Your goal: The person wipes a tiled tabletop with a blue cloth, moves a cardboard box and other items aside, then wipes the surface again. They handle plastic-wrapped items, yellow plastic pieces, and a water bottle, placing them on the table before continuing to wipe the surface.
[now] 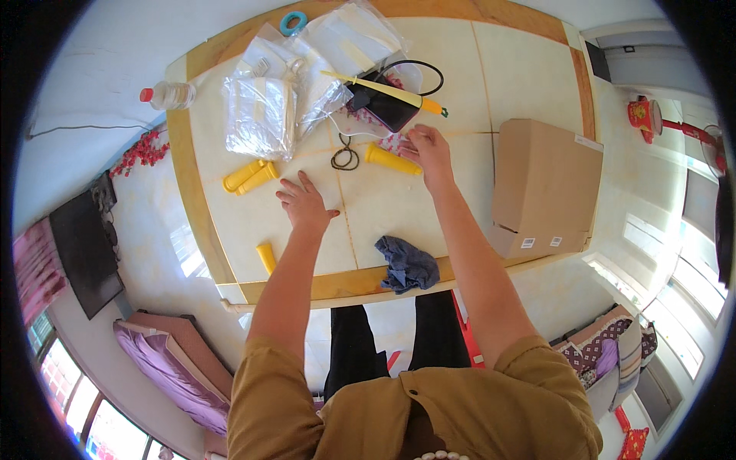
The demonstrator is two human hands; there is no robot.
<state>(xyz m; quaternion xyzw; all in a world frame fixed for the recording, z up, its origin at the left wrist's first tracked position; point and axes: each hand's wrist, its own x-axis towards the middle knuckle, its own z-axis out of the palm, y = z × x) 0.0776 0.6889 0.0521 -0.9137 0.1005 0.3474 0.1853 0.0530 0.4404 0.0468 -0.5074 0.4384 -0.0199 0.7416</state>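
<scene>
My left hand (306,204) is held over the tiled tabletop with its fingers spread, holding nothing. Just left of its fingertips lie yellow tapered plastic pieces (250,176), side by side. My right hand (426,150) has its fingers apart and bent, beside the narrow end of another yellow tapered piece (393,159); no object shows in it. Between the hands lies a dark beaded loop (345,156). A smaller yellow piece (266,258) rests near my left forearm. Above my right hand, a long yellow tool (391,92) with an orange handle lies across a black flat object (385,109).
Clear plastic packets (261,115) cover the table's upper left, with a teal tape ring (294,23) above. A bottle with a red cap (172,95) stands left. A cardboard box (546,184) is at the right edge, and a blue cloth (407,264) at the near edge.
</scene>
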